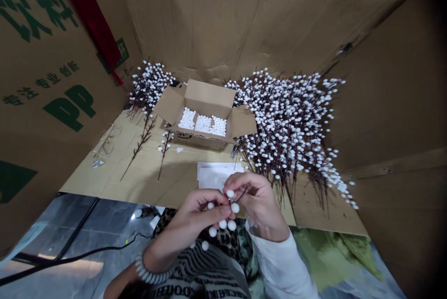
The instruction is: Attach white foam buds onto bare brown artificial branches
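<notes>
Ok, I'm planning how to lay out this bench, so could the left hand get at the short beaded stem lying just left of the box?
Probably yes, once it lets go. The left hand is pinching a beaded stem, but nothing visible stands between it and the short stem on the tabletop.

Left hand (199, 210) and right hand (253, 196) raised close together at the centre of the view, almost touching. Left forearm (164, 254) bare, angled up from the lower left, with a pale beaded bangle (150, 273) around the wrist, fingers (209, 208) curled inward in a pinch. Right fingers (240, 182) bent over from above, wrist turned inward, white sleeve (275, 261) reaching the wrist.
</notes>
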`<state>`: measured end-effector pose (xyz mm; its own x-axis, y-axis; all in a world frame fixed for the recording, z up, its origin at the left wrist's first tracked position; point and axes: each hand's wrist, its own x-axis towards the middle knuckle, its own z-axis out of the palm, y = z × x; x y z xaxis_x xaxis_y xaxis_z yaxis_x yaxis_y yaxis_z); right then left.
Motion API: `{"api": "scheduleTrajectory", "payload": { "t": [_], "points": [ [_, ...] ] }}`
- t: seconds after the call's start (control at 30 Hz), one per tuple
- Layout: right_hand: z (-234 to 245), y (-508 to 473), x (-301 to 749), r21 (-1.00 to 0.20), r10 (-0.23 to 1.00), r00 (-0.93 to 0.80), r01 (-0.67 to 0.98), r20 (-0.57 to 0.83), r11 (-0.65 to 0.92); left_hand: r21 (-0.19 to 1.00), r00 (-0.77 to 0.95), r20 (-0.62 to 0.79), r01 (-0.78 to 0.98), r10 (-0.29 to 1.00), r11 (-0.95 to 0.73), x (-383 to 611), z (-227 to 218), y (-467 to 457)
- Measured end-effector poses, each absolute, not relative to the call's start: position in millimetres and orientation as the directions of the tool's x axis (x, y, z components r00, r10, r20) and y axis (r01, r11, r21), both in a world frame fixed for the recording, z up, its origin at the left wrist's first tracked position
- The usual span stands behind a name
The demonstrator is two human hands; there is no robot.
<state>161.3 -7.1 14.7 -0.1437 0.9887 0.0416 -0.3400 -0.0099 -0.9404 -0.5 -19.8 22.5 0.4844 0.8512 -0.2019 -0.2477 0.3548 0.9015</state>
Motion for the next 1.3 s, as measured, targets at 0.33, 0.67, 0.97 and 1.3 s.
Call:
{"api": "scheduleTrajectory", "payload": {
  "t": [0.33,0.67,0.97,1.3],
  "points": [
    [12.4,-8.9,163.7,-0.954,0.981,-0.144,-0.288,0.13,0.085,0.869,0.479,-0.251,-0.271,0.841,0.414,1.0,24.9,-20.9],
    [20.0,-6.1,171.0,-0.947,0.929,-0.228,-0.201,0.292,0.249,0.842,0.492,-0.266,-0.301,0.829,0.448,2.0,23.1,-23.9],
    [14.9,-5.3,173.0,-0.938,0.903,-0.289,-0.239,0.317,0.252,0.83,0.473,-0.303,-0.295,0.827,0.473,4.6,26.5,-25.3],
    [2.0,-14.2,168.0,-0.949,0.98,-0.086,-0.279,0.178,0.148,0.847,0.425,-0.262,-0.329,0.866,0.418,5.1,19.4,-19.8]
  ]
}}
